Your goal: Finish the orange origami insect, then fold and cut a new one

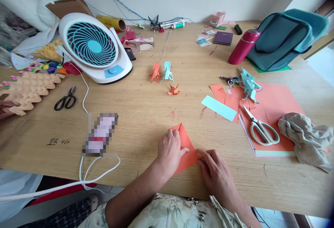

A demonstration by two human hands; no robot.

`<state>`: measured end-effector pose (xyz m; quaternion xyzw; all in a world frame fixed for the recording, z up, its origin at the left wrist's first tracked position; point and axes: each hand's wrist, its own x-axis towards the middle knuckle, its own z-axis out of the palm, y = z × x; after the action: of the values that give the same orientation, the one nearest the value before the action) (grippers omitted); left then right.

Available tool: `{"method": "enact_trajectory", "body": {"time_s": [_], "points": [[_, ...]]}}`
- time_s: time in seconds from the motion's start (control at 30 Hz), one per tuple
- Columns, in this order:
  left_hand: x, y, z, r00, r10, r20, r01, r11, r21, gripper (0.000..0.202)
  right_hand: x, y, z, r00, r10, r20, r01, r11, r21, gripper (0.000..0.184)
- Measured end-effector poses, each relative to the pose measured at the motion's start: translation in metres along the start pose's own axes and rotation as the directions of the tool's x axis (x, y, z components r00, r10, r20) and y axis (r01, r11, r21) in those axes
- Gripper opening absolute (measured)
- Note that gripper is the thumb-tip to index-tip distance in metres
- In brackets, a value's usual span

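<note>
A folded sheet of orange origami paper (187,146) lies on the wooden table close to my body, one corner pointing away from me. My left hand (169,149) presses down on its left part with curled fingers, the thumb stretched across the paper. At the sheet's right corner, my right hand (215,167) has its thumb and index fingertip closed about the edge. Beyond my hands stand an orange paper figure (156,72) and a light blue paper figure (167,71). A smaller orange folded piece (173,89) sits just in front of them.
White-handled scissors (263,130) rest on orange sheets (279,99) at right, beside a crumpled cloth (306,134). A light blue strip (219,108) lies nearer. To the left are a phone (101,134) with white cables, black scissors (66,99) and a fan (94,47). A pink bottle (244,47) stands behind.
</note>
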<state>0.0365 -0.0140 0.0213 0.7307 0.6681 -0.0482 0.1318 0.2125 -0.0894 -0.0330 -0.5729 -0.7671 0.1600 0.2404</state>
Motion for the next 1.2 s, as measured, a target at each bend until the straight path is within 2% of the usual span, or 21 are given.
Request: {"method": "enact_trajectory", "body": {"time_s": [0.13,0.3,0.4,0.5,0.6,0.7,0.73,0.8,0.87,0.9,1.0,1.1,1.2], "points": [[-0.004,0.004,0.003,0.998,0.043,-0.049,-0.044,0.999,-0.018,0.046,0.001,0.000,0.002,1.000,0.003,-0.015,-0.003,1.000,0.016,0.029],[-0.009,0.010,0.004,0.998,0.013,-0.056,-0.015,1.000,-0.025,0.071,0.000,0.001,0.002,1.000,0.021,-0.023,-0.020,0.999,0.025,0.028],[-0.010,0.014,0.004,1.000,-0.008,0.002,0.008,1.000,-0.028,0.075,0.000,0.001,0.002,0.999,0.040,-0.029,-0.039,0.999,0.035,0.028],[-0.009,0.012,0.002,0.998,-0.003,0.065,0.010,0.993,-0.114,0.074,-0.001,0.002,0.002,0.998,0.049,-0.028,-0.047,0.997,0.058,0.029],[-0.007,0.002,-0.001,0.996,0.036,0.080,-0.014,0.965,-0.261,0.057,-0.001,0.002,0.002,0.997,0.066,-0.029,-0.064,0.995,0.072,0.028],[0.000,-0.014,-0.004,0.993,0.105,0.059,-0.073,0.913,-0.400,0.018,-0.002,0.003,0.001,0.996,0.086,-0.018,-0.084,0.992,0.099,0.027],[0.004,-0.019,-0.006,0.992,0.119,0.043,-0.089,0.901,-0.425,0.012,-0.003,0.003,0.001,0.996,0.094,-0.011,-0.092,0.989,0.112,0.027],[0.013,-0.029,-0.009,0.990,0.139,0.015,-0.115,0.874,-0.472,0.018,-0.003,0.003,-0.001,0.994,0.111,-0.001,-0.110,0.984,0.143,0.027],[0.022,-0.036,-0.011,0.986,0.162,-0.027,-0.139,0.742,-0.656,0.021,-0.002,0.004,-0.003,0.992,0.129,0.011,-0.129,0.974,0.189,0.027],[0.027,-0.038,-0.012,0.985,0.169,-0.036,-0.139,0.647,-0.749,0.020,-0.001,0.004,-0.004,0.990,0.139,0.018,-0.139,0.965,0.222,0.026],[0.039,-0.040,-0.012,0.974,0.225,-0.017,-0.081,0.281,-0.956,0.018,0.011,0.005,-0.012,0.980,0.194,0.044,-0.196,0.912,0.359,0.025],[0.046,-0.037,-0.009,0.949,0.314,0.011,0.038,-0.081,-0.996,0.026,0.032,0.004,-0.022,0.951,0.282,0.129,-0.307,0.792,0.528,0.027],[0.049,-0.037,-0.006,0.948,0.319,0.007,0.104,-0.286,-0.953,0.029,0.055,0.001,-0.025,0.927,0.273,0.255,-0.373,0.636,0.675,0.037]]}}
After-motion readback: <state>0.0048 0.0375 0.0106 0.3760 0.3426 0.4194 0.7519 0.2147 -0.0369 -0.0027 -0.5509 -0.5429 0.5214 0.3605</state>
